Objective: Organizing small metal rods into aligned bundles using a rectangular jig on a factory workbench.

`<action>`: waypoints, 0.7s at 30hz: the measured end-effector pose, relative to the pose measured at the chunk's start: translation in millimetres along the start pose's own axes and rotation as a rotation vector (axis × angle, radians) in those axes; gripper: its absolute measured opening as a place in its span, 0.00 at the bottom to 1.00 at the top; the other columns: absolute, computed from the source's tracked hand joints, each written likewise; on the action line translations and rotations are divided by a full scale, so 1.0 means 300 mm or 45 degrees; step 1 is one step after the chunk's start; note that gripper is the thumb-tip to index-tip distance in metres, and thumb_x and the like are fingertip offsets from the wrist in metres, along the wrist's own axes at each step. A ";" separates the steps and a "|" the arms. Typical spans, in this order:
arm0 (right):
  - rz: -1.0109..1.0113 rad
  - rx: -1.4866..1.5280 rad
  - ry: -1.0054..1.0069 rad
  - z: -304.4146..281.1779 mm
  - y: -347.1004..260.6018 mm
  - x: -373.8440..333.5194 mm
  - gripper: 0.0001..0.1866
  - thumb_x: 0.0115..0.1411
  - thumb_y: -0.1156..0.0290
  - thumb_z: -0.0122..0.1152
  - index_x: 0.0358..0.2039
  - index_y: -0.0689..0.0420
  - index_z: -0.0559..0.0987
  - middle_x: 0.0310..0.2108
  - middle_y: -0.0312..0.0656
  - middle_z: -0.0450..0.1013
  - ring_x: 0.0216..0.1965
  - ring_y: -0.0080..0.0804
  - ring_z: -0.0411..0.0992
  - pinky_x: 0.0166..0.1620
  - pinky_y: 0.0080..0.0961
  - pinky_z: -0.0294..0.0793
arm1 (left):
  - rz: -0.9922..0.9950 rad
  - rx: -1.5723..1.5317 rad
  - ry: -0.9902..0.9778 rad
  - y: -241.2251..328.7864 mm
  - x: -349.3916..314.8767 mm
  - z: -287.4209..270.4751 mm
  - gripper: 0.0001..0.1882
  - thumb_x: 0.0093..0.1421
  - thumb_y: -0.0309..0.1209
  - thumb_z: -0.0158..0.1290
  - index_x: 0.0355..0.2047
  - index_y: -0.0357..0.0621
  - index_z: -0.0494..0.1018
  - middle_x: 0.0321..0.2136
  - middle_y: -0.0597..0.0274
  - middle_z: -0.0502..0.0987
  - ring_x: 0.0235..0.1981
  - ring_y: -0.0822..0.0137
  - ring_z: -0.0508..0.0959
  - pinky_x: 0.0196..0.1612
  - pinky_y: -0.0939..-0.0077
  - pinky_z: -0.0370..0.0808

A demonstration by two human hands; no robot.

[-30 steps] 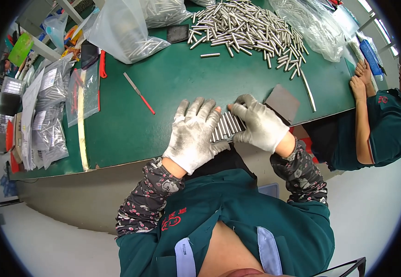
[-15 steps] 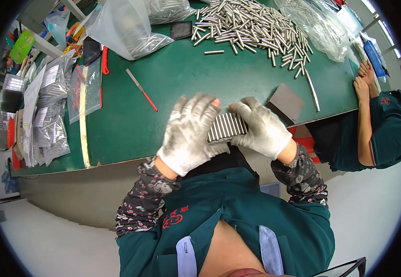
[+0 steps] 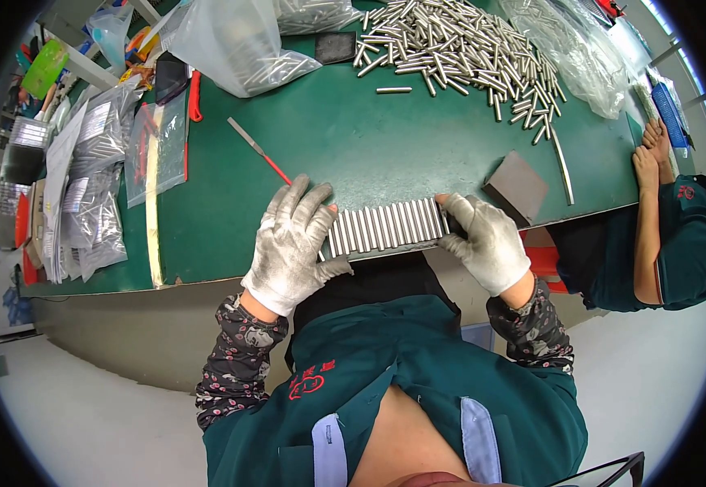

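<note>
A row of short steel pins [image 3: 385, 227] lies side by side at the near edge of the green table, close to my body. My left hand [image 3: 289, 243], in a whitish grey-stained glove with bare fingertips, holds the left end of the row between its fingers and thumb. At the opposite end, my right hand [image 3: 487, 245], gloved the same way, grips the last pins with its fingers behind and its thumb in front. Just beyond my left fingers lies a thin file with a red handle [image 3: 276, 168]. A dark grey block [image 3: 518, 188] sits right of my right hand.
A big heap of loose steel pins [image 3: 458, 49] covers the far table, beside plastic bags of pins [image 3: 247, 57]. A metal strip [image 3: 562, 166] lies at the right. Bagged packs [image 3: 93, 203] crowd the left edge. A co-worker's hands [image 3: 650, 150] rest at the far right.
My hands have moved apart, the left one going left and the right one slightly right. The row of pins between them now shows much wider. The whole view has shifted slightly.
</note>
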State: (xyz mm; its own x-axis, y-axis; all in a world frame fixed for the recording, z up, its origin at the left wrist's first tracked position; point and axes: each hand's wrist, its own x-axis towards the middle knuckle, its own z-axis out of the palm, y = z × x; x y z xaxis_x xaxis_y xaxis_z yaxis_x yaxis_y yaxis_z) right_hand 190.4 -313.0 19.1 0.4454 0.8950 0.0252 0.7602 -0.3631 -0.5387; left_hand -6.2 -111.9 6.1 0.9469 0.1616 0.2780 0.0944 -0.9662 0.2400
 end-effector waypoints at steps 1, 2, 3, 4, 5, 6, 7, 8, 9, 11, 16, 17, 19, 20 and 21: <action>-0.012 0.018 0.015 0.006 0.003 0.001 0.28 0.43 0.71 0.68 0.49 0.55 0.73 0.33 0.45 0.73 0.35 0.46 0.72 0.39 0.37 0.71 | 0.000 -0.001 0.002 0.002 0.002 0.002 0.50 0.27 0.43 0.69 0.54 0.45 0.63 0.55 0.52 0.66 0.59 0.44 0.63 0.59 0.48 0.62; -0.025 0.036 0.031 0.009 0.005 0.002 0.28 0.44 0.70 0.68 0.48 0.55 0.73 0.32 0.45 0.72 0.34 0.46 0.71 0.38 0.37 0.71 | -0.002 -0.012 0.014 0.008 0.005 0.003 0.52 0.27 0.45 0.69 0.56 0.46 0.62 0.56 0.53 0.65 0.59 0.44 0.62 0.60 0.48 0.61; -0.025 0.034 0.031 0.003 0.003 0.001 0.28 0.44 0.70 0.68 0.48 0.55 0.73 0.32 0.45 0.72 0.34 0.46 0.71 0.38 0.37 0.71 | -0.004 -0.022 0.027 0.016 0.010 0.004 0.53 0.28 0.47 0.68 0.57 0.46 0.61 0.57 0.53 0.64 0.60 0.44 0.62 0.61 0.48 0.60; -0.076 0.040 0.046 -0.010 -0.005 -0.001 0.28 0.44 0.68 0.68 0.48 0.54 0.74 0.31 0.44 0.72 0.34 0.46 0.71 0.37 0.37 0.71 | -0.005 -0.020 0.028 0.027 0.016 0.001 0.53 0.28 0.47 0.68 0.57 0.46 0.61 0.57 0.53 0.64 0.60 0.44 0.62 0.61 0.48 0.60; -0.126 0.047 0.061 -0.016 -0.010 -0.003 0.27 0.44 0.66 0.68 0.48 0.52 0.75 0.31 0.44 0.71 0.33 0.45 0.71 0.37 0.37 0.71 | 0.043 -0.050 -0.012 0.043 0.024 0.000 0.54 0.29 0.49 0.67 0.59 0.48 0.60 0.58 0.53 0.63 0.60 0.45 0.61 0.62 0.48 0.58; -0.127 0.047 0.062 -0.014 -0.014 -0.006 0.27 0.44 0.66 0.68 0.48 0.52 0.75 0.31 0.44 0.71 0.33 0.45 0.71 0.37 0.37 0.71 | 0.092 -0.080 -0.052 0.059 0.031 0.002 0.55 0.30 0.51 0.66 0.60 0.49 0.58 0.58 0.54 0.63 0.61 0.45 0.61 0.63 0.48 0.56; -0.190 -0.078 0.037 -0.011 -0.018 -0.012 0.28 0.44 0.65 0.68 0.48 0.50 0.76 0.31 0.43 0.71 0.32 0.44 0.71 0.36 0.37 0.71 | 0.122 -0.049 -0.131 0.076 0.035 0.013 0.54 0.32 0.54 0.65 0.61 0.51 0.57 0.59 0.54 0.62 0.62 0.47 0.60 0.65 0.49 0.52; -0.252 -0.204 0.011 -0.008 -0.020 -0.018 0.28 0.44 0.63 0.68 0.49 0.48 0.76 0.31 0.43 0.70 0.32 0.44 0.70 0.35 0.37 0.71 | 0.141 0.011 -0.271 0.094 0.043 0.010 0.54 0.34 0.52 0.65 0.62 0.53 0.57 0.60 0.54 0.62 0.63 0.49 0.59 0.65 0.49 0.50; -0.260 -0.228 0.027 0.000 -0.014 -0.025 0.28 0.43 0.62 0.68 0.49 0.46 0.77 0.33 0.42 0.71 0.32 0.42 0.70 0.35 0.37 0.71 | 0.125 -0.007 -0.299 0.103 0.052 0.008 0.53 0.34 0.52 0.66 0.62 0.52 0.57 0.60 0.54 0.62 0.62 0.50 0.59 0.65 0.49 0.51; -0.245 -0.215 0.051 0.002 0.002 -0.033 0.28 0.44 0.63 0.68 0.49 0.46 0.77 0.33 0.42 0.71 0.32 0.42 0.70 0.35 0.37 0.72 | 0.114 -0.028 -0.328 0.118 0.067 0.013 0.53 0.35 0.52 0.66 0.61 0.52 0.57 0.60 0.54 0.62 0.62 0.50 0.60 0.65 0.49 0.51; -0.200 -0.200 0.091 -0.009 0.021 -0.049 0.27 0.45 0.63 0.67 0.49 0.47 0.77 0.35 0.43 0.71 0.34 0.41 0.70 0.36 0.36 0.72 | 0.145 -0.020 -0.327 0.142 0.101 0.033 0.51 0.36 0.52 0.65 0.60 0.49 0.59 0.59 0.53 0.62 0.62 0.50 0.60 0.65 0.49 0.52; -0.208 -0.203 0.103 -0.007 0.023 -0.051 0.26 0.46 0.61 0.67 0.48 0.48 0.77 0.35 0.43 0.71 0.35 0.41 0.70 0.37 0.36 0.72 | 0.152 -0.020 -0.328 0.145 0.106 0.032 0.51 0.36 0.52 0.65 0.60 0.49 0.59 0.59 0.53 0.62 0.62 0.50 0.60 0.65 0.49 0.52; -0.212 -0.206 0.118 -0.006 0.025 -0.053 0.25 0.46 0.60 0.67 0.48 0.49 0.78 0.34 0.42 0.70 0.36 0.40 0.70 0.38 0.35 0.72 | 0.129 0.003 -0.363 0.152 0.114 0.024 0.50 0.36 0.52 0.65 0.59 0.48 0.61 0.59 0.52 0.62 0.62 0.51 0.60 0.64 0.49 0.53; -0.220 -0.209 0.116 -0.005 0.024 -0.052 0.25 0.47 0.60 0.67 0.48 0.49 0.77 0.35 0.42 0.70 0.36 0.40 0.70 0.38 0.35 0.72 | 0.133 0.003 -0.366 0.156 0.118 0.020 0.50 0.36 0.52 0.65 0.59 0.48 0.61 0.59 0.52 0.62 0.62 0.51 0.60 0.64 0.49 0.53; -0.228 -0.211 0.115 -0.005 0.025 -0.053 0.25 0.47 0.61 0.67 0.48 0.49 0.77 0.35 0.43 0.70 0.36 0.40 0.70 0.38 0.35 0.72 | 0.177 0.002 -0.330 0.162 0.123 0.017 0.49 0.36 0.52 0.65 0.58 0.46 0.62 0.59 0.52 0.63 0.62 0.51 0.61 0.64 0.50 0.54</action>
State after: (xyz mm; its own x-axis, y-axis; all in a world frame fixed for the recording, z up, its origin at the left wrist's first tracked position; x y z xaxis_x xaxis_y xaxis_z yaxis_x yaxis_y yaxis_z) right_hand 189.7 -330.4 16.0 0.3312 0.9249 0.1868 0.8947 -0.2449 -0.3735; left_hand 34.9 -153.9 23.2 0.9977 -0.0290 0.0611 -0.0415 -0.9758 0.2146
